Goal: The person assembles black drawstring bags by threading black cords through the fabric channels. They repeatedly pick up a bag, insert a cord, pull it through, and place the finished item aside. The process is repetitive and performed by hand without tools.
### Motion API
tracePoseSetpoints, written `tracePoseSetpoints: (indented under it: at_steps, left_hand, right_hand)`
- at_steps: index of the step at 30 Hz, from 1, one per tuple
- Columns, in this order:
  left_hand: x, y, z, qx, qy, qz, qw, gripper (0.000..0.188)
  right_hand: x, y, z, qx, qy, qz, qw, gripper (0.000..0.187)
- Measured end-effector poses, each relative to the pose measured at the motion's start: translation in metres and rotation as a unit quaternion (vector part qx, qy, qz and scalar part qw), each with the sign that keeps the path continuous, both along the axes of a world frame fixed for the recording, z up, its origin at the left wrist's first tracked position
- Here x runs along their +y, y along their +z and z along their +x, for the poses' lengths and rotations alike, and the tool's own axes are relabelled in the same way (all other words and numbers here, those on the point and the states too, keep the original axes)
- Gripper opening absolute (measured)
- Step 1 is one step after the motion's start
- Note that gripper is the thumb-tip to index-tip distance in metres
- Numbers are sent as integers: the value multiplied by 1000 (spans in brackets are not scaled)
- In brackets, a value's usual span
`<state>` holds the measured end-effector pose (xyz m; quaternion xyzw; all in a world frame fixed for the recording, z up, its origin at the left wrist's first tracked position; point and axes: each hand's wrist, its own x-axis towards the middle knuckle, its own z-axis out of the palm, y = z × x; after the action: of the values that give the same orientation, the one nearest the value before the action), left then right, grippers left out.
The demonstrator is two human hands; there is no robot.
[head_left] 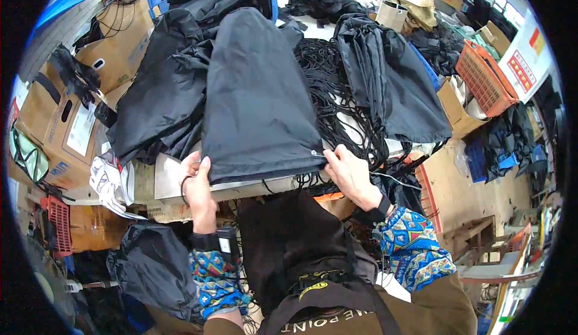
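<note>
A black drawstring bag [259, 94] lies flat on the table in front of me, its hemmed edge toward my body. At the bag's near left corner, my left hand [198, 187] pinches the hem between thumb and fingers. My right hand [349, 175] grips the near right corner, fingers closed at the edge. Just beside those fingers a small shiny metal piece [314, 153] shows at the hem; I cannot make out its exact kind. A thin grey wire [394, 179] trails to the right from under my right hand. Black cords [337, 100] lie tangled beside the bag.
Black bags are piled on the left [162, 88], and another stack [391, 82] hangs over the table's right side. White gloves [112, 181] hang at the left edge. Cardboard boxes [57, 127] stand at left; an orange basket [487, 79] sits at far right.
</note>
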<state>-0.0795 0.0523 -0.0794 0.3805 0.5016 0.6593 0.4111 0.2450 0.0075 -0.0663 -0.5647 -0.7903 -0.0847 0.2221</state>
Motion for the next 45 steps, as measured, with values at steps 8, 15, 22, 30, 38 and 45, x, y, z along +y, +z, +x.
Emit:
tracePoseSetpoints:
  at_steps: [8, 15, 22, 30, 38, 45]
  left_hand:
    - [-89, 116, 3, 246, -349, -326, 844, 29]
    - [-29, 47, 26, 564, -28, 5, 826, 57]
    - [101, -32, -27, 703, -45, -12, 710, 55]
    - [99, 4, -20, 715, -4, 45, 698, 33]
    - [10, 59, 19, 500, -5, 98, 860, 12]
    - [-82, 73, 102, -93, -463, -92, 877, 29]
  right_hand:
    - [6, -8, -45, 31, 48, -14, 998, 16]
    - [16, -9, -75, 80, 57, -70, 993, 11]
    - [2, 21, -15, 212, -7, -104, 972, 17]
    - [-8, -15, -44, 170, 24, -116, 978, 20]
    - [0, 68, -36, 579, 60, -345, 737, 8]
    - [-14, 93, -33, 574, 70, -227, 783, 10]
